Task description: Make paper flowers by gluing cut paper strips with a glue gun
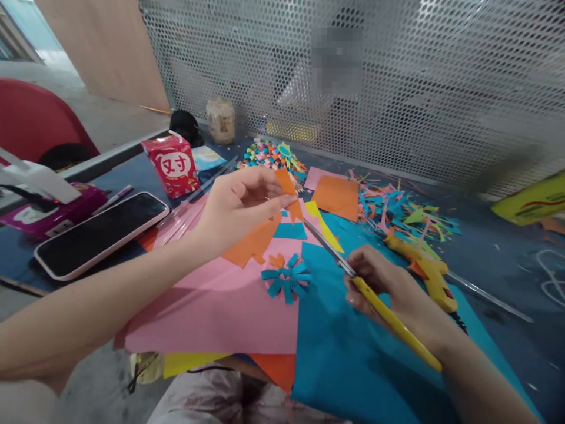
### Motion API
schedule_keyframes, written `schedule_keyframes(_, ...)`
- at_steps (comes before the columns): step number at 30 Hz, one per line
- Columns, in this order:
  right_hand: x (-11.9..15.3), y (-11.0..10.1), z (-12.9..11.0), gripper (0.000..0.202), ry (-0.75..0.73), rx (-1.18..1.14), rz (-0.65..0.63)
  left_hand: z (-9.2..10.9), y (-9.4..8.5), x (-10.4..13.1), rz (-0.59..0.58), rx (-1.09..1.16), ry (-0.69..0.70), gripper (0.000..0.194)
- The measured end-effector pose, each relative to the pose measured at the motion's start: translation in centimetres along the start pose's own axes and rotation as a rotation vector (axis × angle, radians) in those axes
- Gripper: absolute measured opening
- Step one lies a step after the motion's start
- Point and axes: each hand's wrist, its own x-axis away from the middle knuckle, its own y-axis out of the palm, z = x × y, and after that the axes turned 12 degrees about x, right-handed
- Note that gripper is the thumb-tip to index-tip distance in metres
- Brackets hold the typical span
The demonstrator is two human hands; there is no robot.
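Note:
My left hand [238,203] is closed, pinching a small orange paper strip [286,181] between thumb and fingers above the sheets. In my right hand [388,282] is a pair of scissors [392,321] with a yellow handle. Their metal blades point up and left, the tips close to the lower end of the strip. Below the hands, a fringed blue paper piece [288,281] with a bit of orange lies across a pink sheet [220,321] and a blue sheet [353,353]. An orange sheet [251,242] rests partly under my left hand.
Behind are a pile of small colourful paper pieces [269,156], an orange square [336,197] and paper scraps [397,209]. A yellow glue gun [435,277] lies at right. Leftward are a phone [106,232] and a red drink carton [172,168]. A perforated metal panel [247,53] stands behind.

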Motion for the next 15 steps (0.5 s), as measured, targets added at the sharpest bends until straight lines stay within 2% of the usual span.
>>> schedule_keyframes(6, 0.35, -0.01, -0.15, 0.026, 0.002, -0.063, -0.022, 0.54, 0.15, 0.23, 0.032, -0.007, -0.094, 0.018)
schedule_keyframes(15, 0.49, -0.05, -0.63, 0.026, 0.025, -0.077, -0.035, 0.73, 0.64, 0.92, 0.037, -0.001, -0.144, 0.013)
